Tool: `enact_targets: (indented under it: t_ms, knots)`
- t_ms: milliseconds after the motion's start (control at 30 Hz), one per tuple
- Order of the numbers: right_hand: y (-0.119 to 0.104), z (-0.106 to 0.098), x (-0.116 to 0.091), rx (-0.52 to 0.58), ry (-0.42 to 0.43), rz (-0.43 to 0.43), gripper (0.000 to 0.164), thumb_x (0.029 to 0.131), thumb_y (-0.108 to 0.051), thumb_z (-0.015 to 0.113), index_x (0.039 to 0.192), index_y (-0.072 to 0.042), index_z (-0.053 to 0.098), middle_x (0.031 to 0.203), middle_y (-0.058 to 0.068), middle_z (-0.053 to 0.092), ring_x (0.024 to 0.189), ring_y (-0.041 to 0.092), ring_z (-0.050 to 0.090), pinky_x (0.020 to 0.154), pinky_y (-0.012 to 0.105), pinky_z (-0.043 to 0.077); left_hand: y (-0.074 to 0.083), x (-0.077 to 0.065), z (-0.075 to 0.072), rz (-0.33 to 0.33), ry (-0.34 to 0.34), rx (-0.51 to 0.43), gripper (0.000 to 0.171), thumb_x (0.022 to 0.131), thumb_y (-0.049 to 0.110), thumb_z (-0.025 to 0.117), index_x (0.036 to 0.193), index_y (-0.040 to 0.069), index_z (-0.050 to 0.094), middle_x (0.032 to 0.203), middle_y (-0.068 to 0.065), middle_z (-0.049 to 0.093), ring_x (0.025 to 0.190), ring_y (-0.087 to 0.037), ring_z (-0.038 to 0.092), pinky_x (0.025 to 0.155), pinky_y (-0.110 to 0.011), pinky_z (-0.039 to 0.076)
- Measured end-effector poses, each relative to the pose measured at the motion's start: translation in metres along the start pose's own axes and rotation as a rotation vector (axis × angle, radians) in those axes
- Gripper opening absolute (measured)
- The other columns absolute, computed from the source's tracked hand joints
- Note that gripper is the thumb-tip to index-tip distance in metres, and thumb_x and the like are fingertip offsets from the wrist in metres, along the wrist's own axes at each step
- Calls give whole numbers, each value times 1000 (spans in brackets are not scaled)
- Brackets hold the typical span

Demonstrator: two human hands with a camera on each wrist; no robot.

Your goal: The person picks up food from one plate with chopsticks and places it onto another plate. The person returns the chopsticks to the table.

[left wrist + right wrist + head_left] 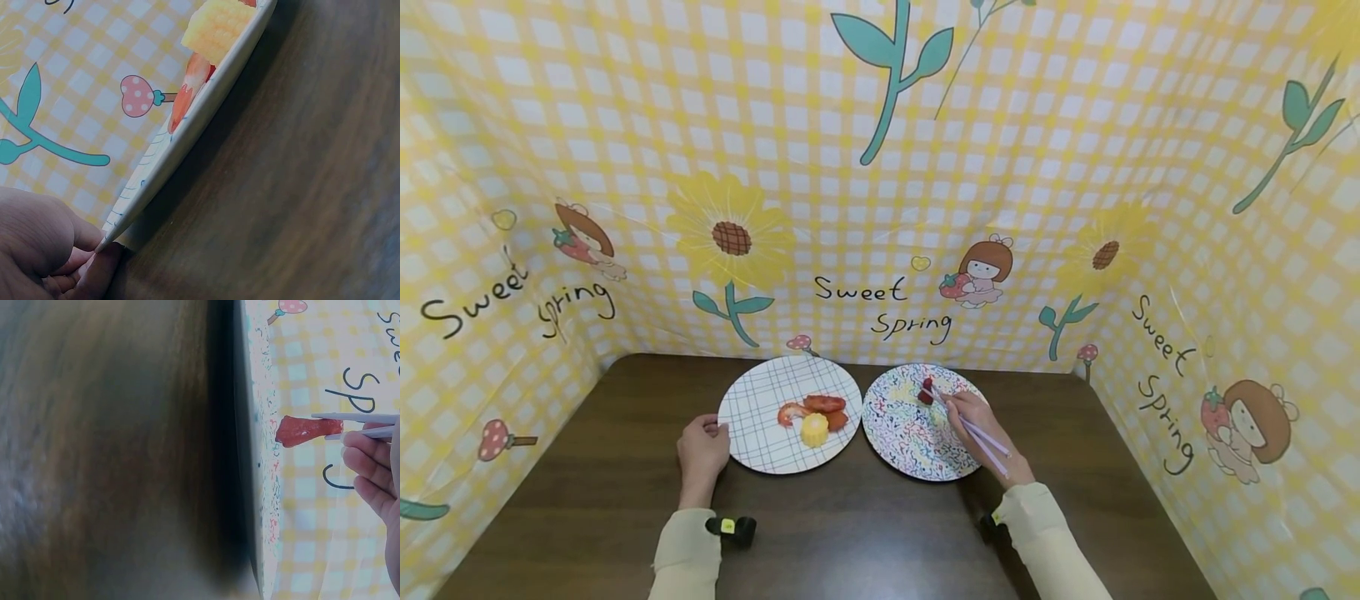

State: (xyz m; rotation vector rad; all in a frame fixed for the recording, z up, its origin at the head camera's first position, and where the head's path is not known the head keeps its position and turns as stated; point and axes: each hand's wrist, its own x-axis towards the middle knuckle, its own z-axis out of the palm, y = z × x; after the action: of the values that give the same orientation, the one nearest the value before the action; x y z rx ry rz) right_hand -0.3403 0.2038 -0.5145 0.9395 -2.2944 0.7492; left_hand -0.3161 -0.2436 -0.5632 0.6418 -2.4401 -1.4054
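Observation:
At the left, my left hand [703, 454] pinches the rim of a white plate with a blue grid [752, 387], thumb above and fingers beneath. On that plate lie a yellow corn piece [814, 430], a shrimp [789, 413] and reddish-brown meat pieces [824, 404]. My right hand [973, 425] holds a pair of pale lilac chopsticks [988, 447] over a plate with multicoloured speckles [902, 433]. Between the chopstick tips is a red-brown drumstick [303, 430]; in the right wrist view its thick end points at the speckled plate.
Both plates stand side by side, rims almost meeting, on a dark brown wooden table [850, 533]. A yellow-and-white checked cloth [865, 217] with flowers and lettering walls in the table's back and sides.

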Motion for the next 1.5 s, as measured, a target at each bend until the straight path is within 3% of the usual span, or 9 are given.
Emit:
enact_targets:
  t_ms: [300, 767, 1000, 1500]
  knots:
    - [5, 6, 0, -2, 18, -46, 21, 98, 2, 55, 107, 10, 73, 93, 19, 74, 88, 29, 67, 78, 43, 56, 1, -1, 0, -12, 0, -3, 37, 102, 12, 53, 129, -13, 56, 119, -33, 60, 111, -44, 58, 94, -56, 48]
    - [-13, 2, 6, -58, -101, 125, 26, 103, -3, 53, 117, 6, 72, 102, 18, 73, 93, 29, 66, 80, 44, 57, -1, 0, 0, -21, -4, -3, 38, 102, 12, 52, 131, -12, 54, 121, -34, 59, 113, -46, 57, 95, -57, 48]
    - [-16, 3, 6, -2, -67, 74, 24, 101, 1, 54, 115, 9, 71, 103, 21, 73, 98, 31, 67, 85, 46, 57, -3, 0, 1, -11, -7, -4, 38, 102, 12, 52, 130, -13, 55, 121, -34, 59, 113, -46, 57, 94, -57, 48]
    - [-24, 9, 10, 12, -26, 6, 23, 97, 6, 57, 114, 9, 72, 103, 20, 73, 97, 31, 67, 85, 44, 56, -2, -1, 0, 3, -5, -1, 37, 102, 12, 52, 128, -14, 55, 120, -35, 60, 111, -46, 58, 93, -57, 48]
